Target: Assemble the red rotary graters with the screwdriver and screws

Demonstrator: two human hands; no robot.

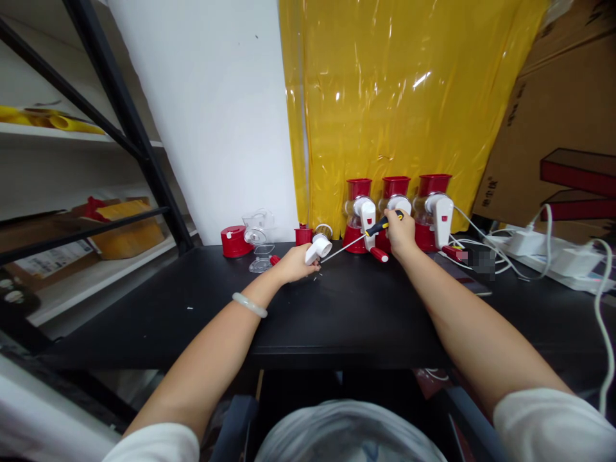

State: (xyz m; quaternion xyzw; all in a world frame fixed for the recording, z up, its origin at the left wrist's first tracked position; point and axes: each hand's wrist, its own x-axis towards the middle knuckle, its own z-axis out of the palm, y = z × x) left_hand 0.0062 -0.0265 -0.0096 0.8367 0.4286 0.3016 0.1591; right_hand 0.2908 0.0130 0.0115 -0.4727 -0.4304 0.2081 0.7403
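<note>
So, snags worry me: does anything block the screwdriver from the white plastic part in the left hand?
Nothing visible does. The screwdriver slants from the right hand toward the white plastic part in the left hand; the leftmost assembled rotary grater stands behind the screwdriver.

Black-and-yellow screwdriver (pixel 378 226), white part (pixel 316 249), red-and-white graters (pixel 396 188), black table (pixel 346 321), yellow curtain (pixel 404 115), brown carton (pixel 568 96)

Both forearms (pixel 212 356) reach forward, the left hand (pixel 294 264) and right hand (pixel 401 233) each curled in a grip.
</note>
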